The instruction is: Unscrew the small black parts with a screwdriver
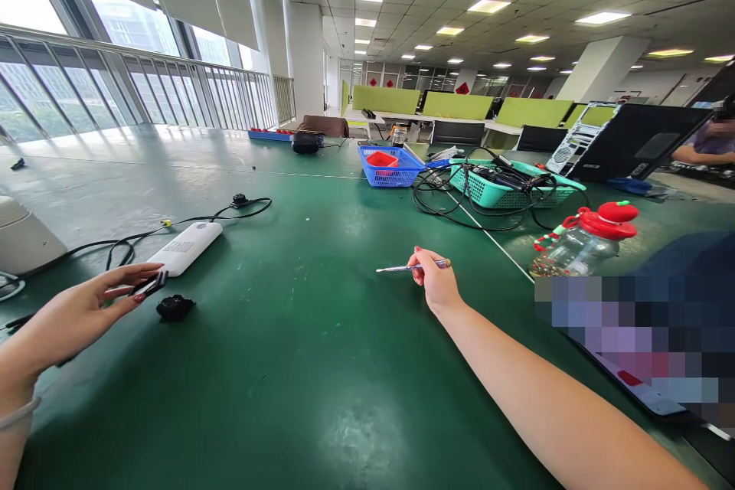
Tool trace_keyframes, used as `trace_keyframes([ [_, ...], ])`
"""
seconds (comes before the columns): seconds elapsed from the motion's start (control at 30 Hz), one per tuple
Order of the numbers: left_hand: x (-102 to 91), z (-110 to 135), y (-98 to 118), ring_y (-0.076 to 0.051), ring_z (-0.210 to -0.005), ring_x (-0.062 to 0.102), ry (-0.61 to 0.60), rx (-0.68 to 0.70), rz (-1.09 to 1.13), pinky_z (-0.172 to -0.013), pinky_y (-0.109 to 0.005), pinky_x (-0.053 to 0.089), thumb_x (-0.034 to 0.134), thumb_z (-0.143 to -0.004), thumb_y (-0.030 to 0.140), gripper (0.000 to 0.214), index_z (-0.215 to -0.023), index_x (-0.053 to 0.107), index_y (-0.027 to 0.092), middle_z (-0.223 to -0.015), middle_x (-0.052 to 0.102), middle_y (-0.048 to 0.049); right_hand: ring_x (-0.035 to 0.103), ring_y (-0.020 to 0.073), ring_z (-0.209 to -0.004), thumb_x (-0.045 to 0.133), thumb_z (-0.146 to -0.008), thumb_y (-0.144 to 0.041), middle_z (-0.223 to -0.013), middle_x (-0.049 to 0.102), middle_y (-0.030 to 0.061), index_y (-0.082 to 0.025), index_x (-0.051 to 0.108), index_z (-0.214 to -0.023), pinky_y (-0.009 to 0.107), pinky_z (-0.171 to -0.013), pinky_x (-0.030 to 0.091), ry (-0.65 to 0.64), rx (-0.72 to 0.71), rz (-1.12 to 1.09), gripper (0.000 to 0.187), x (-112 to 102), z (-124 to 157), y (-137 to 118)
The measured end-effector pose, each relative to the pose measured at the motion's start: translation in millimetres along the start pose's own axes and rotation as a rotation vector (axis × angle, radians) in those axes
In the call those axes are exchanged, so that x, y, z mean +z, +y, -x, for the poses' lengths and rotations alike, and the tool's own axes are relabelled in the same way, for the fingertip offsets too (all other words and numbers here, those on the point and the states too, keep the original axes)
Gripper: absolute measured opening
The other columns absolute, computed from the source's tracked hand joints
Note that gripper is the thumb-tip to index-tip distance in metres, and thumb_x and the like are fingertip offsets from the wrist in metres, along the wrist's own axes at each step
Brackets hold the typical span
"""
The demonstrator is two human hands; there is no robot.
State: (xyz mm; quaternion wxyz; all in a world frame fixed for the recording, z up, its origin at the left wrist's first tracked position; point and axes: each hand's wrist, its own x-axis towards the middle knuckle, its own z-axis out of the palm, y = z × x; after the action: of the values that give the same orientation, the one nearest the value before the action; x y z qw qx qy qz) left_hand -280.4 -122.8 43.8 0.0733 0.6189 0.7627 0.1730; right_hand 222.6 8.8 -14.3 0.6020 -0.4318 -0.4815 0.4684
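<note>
My right hand (435, 276) is closed round the handle of a slim screwdriver (396, 269), its metal shaft pointing left above the green table. Over at the left, my left hand (95, 306) pinches a small black part (150, 285) between thumb and fingers; its exact kind is hard to make out. Just right of those fingertips a black lumpy piece (175, 308) lies on the tabletop. Behind the left hand rests a white power strip (187, 247), with a black cable running past it.
A blue basket (390, 168) with a red tray inside stands farther back. Right of it, a teal basket (488, 197) holds tangled black cables. A red-lidded jar (597, 241) sits near a pixelated area at right. A white object (26, 237) stands at the left edge.
</note>
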Motion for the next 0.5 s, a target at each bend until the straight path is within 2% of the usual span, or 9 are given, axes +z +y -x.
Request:
trace_keyframes([
  [0.1,-0.7,2.3,-0.2,-0.025,-0.119,0.058,-0.114,0.059,0.13,-0.105,-0.037,0.044,0.046,-0.064,0.083,0.086,-0.127,0.054,0.026,-0.132,0.061,-0.0015,0.038,0.0071,-0.043,0.065,-0.073,-0.04,-0.045,0.043,-0.0032,-0.018,0.06,-0.05,0.02,-0.039,0.027,0.004,0.003,-0.004,0.033,0.8,0.6,-2.1],
  [0.17,0.2,3.9,4.6,-0.026,-0.12,0.057,-0.146,0.1,0.087,-0.105,-0.038,0.045,0.047,-0.065,0.083,0.08,-0.123,0.059,0.029,-0.128,0.064,0.0012,0.038,0.007,-0.043,0.066,-0.072,-0.04,-0.046,0.043,-0.0031,-0.017,0.06,-0.049,0.02,-0.039,0.027,0.005,0.005,-0.004,0.033,1.1,0.8,-3.6],
  [0.3,3.1,5.7,14.2,-0.025,-0.115,0.06,-0.165,0.181,0.002,-0.101,-0.038,0.048,0.045,-0.072,0.076,0.066,-0.119,0.063,0.033,-0.127,0.064,0.0031,0.039,0.0073,-0.043,0.065,-0.074,-0.041,-0.047,0.044,-0.0028,-0.017,0.06,-0.05,0.021,-0.038,0.028,-0.002,-0.001,0.002,0.034,1.1,1.2,-4.0],
  [0.5,4.9,7.4,21.8,-0.025,-0.118,0.059,-0.154,0.293,-0.045,-0.105,-0.039,0.045,0.044,-0.08,0.059,0.052,-0.119,0.064,0.031,-0.128,0.064,0.0012,0.038,0.008,-0.042,0.064,-0.074,-0.043,-0.044,0.043,-0.0031,-0.018,0.06,-0.051,0.021,-0.037,0.028,-0.001,-0.025,0.001,0.035,-0.7,-0.6,3.6],
])
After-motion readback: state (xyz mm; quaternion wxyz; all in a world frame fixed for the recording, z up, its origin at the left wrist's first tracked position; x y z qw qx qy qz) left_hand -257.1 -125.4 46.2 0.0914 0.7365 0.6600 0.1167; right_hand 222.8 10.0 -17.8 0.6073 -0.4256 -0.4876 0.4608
